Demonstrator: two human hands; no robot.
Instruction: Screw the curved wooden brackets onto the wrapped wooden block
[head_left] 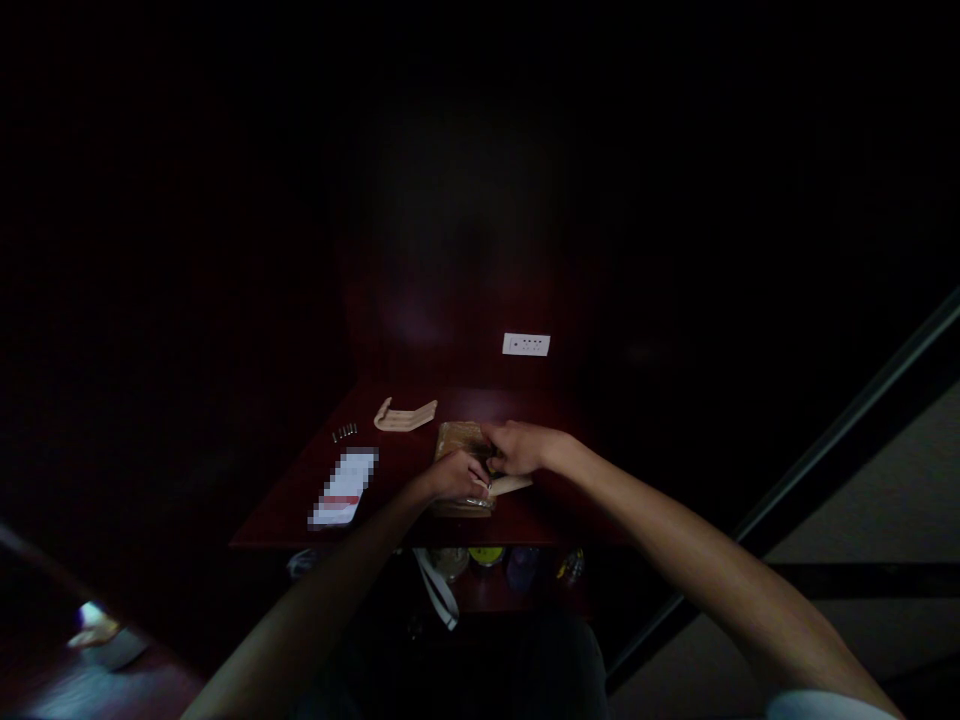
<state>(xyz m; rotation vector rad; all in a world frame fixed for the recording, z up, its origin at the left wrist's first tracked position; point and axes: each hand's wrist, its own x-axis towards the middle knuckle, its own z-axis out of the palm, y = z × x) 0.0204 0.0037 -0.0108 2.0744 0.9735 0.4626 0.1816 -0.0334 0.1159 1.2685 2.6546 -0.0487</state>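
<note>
A brownish package point(456, 436) with a shiny, clear-looking wrap lies on the dark red table point(292, 510). My left hand point(457, 476) rests over its near part, with the fingers bent and pressed together near a small, pale wooden piece point(511, 484). Over the package's right side is my right hand point(516, 447), its fingers curled and pointing left and down. The two hands nearly meet. What the fingertips hold, if anything, is too small and dark to make out.
Curved wooden pieces point(405, 416) lie at the back left, beside several small metal parts point(345, 433). A blurred-out white sheet or screen point(346, 488) is at the left. A socket point(526, 345) sits on the wall. Below is a shelf with a yellow-lidded container point(486, 556) and a hanging strap point(436, 590).
</note>
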